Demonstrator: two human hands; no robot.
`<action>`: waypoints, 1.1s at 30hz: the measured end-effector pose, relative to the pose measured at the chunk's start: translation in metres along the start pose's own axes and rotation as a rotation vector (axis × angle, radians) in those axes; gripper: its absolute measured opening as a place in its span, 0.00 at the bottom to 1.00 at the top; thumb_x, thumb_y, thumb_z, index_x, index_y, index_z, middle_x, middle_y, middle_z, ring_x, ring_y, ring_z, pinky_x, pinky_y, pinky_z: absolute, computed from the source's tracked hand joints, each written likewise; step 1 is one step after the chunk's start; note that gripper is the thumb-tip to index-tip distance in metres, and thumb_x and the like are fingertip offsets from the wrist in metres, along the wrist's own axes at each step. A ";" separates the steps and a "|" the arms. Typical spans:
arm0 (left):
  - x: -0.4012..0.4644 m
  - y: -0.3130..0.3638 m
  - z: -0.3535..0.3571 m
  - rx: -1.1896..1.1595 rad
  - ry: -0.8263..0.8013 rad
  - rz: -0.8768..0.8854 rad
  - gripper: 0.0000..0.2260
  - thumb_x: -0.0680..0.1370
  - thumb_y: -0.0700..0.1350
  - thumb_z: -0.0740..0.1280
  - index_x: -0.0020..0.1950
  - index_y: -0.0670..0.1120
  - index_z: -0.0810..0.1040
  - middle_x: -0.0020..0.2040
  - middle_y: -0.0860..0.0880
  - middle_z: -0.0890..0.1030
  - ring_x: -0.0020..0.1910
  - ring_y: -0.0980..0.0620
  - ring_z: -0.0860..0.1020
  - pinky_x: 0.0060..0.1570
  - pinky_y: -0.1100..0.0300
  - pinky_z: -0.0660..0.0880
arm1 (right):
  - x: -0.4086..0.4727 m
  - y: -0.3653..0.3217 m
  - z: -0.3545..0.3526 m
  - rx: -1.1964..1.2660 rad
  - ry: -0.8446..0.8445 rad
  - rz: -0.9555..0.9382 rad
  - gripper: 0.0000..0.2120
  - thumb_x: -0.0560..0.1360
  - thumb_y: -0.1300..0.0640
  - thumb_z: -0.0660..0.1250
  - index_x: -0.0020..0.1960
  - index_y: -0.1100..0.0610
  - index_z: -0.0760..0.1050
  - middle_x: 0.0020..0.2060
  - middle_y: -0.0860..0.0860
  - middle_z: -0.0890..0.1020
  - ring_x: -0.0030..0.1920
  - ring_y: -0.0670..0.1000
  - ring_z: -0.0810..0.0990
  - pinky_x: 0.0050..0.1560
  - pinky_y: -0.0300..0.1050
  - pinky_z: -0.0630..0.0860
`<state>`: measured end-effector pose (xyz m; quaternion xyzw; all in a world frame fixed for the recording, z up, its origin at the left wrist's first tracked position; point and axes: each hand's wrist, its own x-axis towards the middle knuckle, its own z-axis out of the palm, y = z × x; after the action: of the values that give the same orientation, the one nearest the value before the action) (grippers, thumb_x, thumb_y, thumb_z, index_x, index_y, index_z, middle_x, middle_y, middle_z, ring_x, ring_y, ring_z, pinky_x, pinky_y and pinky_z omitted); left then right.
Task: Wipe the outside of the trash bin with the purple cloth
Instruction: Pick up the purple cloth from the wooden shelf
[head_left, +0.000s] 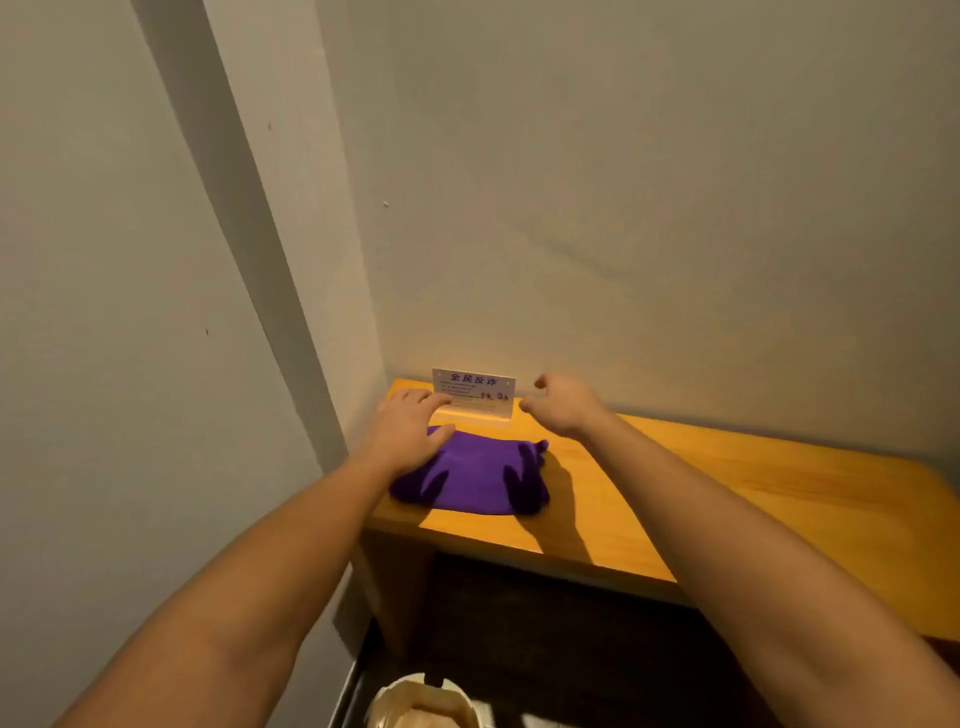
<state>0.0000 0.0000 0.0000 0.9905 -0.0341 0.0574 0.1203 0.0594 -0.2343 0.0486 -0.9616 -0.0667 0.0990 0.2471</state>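
A purple cloth (475, 478) lies bunched on the left end of a wooden desk (727, 488). My left hand (410, 431) hovers over the cloth's left edge with fingers spread, palm down, gripping nothing. My right hand (563, 402) hangs above the desk to the right of the cloth, fingers loosely curled and empty. The trash bin (423, 701) stands on the floor below the desk's left end; only its light rim and liner show at the bottom edge.
A small standing sign card (474, 391) with blue print sits at the desk's back left corner, just beyond my left fingertips. Walls close in on the left and behind. Dark space lies under the desk.
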 end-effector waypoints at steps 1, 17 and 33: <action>0.003 0.000 0.005 0.002 -0.020 -0.010 0.22 0.81 0.60 0.62 0.74 0.55 0.72 0.73 0.49 0.74 0.72 0.47 0.68 0.70 0.47 0.66 | 0.006 0.003 0.008 0.014 -0.060 0.034 0.24 0.80 0.46 0.68 0.71 0.56 0.74 0.66 0.56 0.81 0.58 0.55 0.79 0.55 0.51 0.79; 0.042 -0.026 0.097 0.166 -0.342 0.119 0.34 0.72 0.73 0.63 0.70 0.53 0.74 0.63 0.47 0.77 0.61 0.47 0.73 0.59 0.49 0.72 | 0.029 0.034 0.112 -0.286 -0.232 0.051 0.37 0.70 0.45 0.78 0.74 0.53 0.68 0.69 0.55 0.75 0.68 0.58 0.75 0.61 0.54 0.79; 0.009 0.000 0.007 -0.669 -0.457 -0.026 0.17 0.75 0.58 0.73 0.48 0.43 0.81 0.42 0.46 0.84 0.40 0.51 0.81 0.34 0.65 0.74 | 0.032 0.025 0.038 0.375 -0.386 0.063 0.10 0.67 0.57 0.71 0.48 0.54 0.80 0.48 0.54 0.82 0.51 0.54 0.80 0.42 0.48 0.80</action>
<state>0.0099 -0.0023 -0.0051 0.8842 -0.0641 -0.1800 0.4262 0.0835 -0.2328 -0.0014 -0.8639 -0.0633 0.2987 0.4004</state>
